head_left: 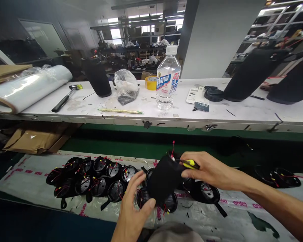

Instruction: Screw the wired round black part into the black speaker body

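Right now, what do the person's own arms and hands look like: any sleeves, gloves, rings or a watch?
Both are bare. The left hand and the right hand wear no gloves, and no rings show on the visible fingers. The right forearm has no sleeve, watch or band along its visible length. The left wrist is cut off by the frame's lower edge.
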A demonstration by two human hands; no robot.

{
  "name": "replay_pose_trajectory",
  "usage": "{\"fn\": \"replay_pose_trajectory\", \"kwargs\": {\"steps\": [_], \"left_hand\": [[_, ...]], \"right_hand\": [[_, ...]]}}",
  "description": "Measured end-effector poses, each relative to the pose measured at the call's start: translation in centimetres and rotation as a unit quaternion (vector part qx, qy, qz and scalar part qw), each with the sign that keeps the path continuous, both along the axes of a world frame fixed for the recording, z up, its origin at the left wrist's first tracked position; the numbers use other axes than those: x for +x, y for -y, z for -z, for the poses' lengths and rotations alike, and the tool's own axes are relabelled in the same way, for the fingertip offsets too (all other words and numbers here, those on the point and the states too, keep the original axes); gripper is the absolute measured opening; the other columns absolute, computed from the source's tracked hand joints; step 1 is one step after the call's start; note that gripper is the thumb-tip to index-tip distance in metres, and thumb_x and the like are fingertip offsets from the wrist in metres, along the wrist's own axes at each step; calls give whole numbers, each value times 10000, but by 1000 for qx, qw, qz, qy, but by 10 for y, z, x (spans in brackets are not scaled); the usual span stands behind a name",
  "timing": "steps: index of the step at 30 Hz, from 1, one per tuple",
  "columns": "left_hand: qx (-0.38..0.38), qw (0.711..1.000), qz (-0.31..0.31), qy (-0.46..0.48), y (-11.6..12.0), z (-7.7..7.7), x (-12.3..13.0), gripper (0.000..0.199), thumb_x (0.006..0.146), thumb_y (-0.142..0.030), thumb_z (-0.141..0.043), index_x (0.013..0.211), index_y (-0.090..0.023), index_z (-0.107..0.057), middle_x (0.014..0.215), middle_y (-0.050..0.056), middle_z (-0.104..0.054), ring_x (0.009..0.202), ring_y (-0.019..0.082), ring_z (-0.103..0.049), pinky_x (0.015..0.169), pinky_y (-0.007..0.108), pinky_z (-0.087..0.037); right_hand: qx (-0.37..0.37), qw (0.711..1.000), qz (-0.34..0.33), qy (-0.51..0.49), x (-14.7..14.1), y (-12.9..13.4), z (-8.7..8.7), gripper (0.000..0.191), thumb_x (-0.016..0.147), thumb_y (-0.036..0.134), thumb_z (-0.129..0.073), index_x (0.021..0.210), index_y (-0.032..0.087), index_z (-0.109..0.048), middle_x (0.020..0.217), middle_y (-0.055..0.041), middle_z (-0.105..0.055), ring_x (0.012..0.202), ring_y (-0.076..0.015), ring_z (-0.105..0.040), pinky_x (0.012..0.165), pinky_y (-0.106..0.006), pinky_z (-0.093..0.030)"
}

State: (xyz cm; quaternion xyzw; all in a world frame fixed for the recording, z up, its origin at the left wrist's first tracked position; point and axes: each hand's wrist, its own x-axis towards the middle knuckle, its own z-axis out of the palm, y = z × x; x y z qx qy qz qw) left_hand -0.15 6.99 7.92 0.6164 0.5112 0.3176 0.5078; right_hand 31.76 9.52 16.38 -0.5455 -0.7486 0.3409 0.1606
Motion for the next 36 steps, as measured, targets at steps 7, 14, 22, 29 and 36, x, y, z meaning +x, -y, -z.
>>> {"fn": "replay_pose_trajectory", "kwargs": {"steps": [7,14,22,29,36], "left_hand": [[-196,935,150,255,-6,-19,2,1160,650,-601,-944,1620,-244,-417,1608,164,-568,1502,453,-488,1261,579,-359],[-197,960,-32,195,43,-9,-15,1064,697,-572,-899,1593,-218,-450,1570,153,-608,1491,434,-502,1283,558,-325],[-137,978,-88,132,55,-22,-13,1003,677,-560,-904,1543,-245,-508,1631,110,-557,1543,387,-451,1293,499,-334],[-132,981,-86,108,57,-25,-14,982,695,-578,-886,1535,-242,-503,1584,101,-604,1501,359,-512,1270,460,-377],[-134,983,-81,98,58,-27,-11,971,724,-559,-878,1537,-226,-466,1580,101,-615,1493,333,-533,1221,417,-446]], "right_hand": [[-115,974,-91,-173,-61,24,-1,289,938,500,-761,978,223,-687,927,17,-653,817,-172,-585,712,-276,-451],[81,990,-95,65,-83,69,15,161,1113,360,-492,1204,270,-590,1084,-22,-722,846,-217,-680,731,-345,-464],[225,936,-203,176,-101,77,38,92,1022,218,-613,1044,229,-524,854,4,-651,641,-229,-624,512,-392,-245],[226,929,-226,188,-98,74,40,98,1026,223,-617,993,231,-525,827,5,-657,608,-213,-614,507,-391,-202],[208,930,-236,192,-96,71,41,68,1032,225,-605,1016,227,-538,848,-1,-664,624,-215,-622,510,-396,-228]]}}
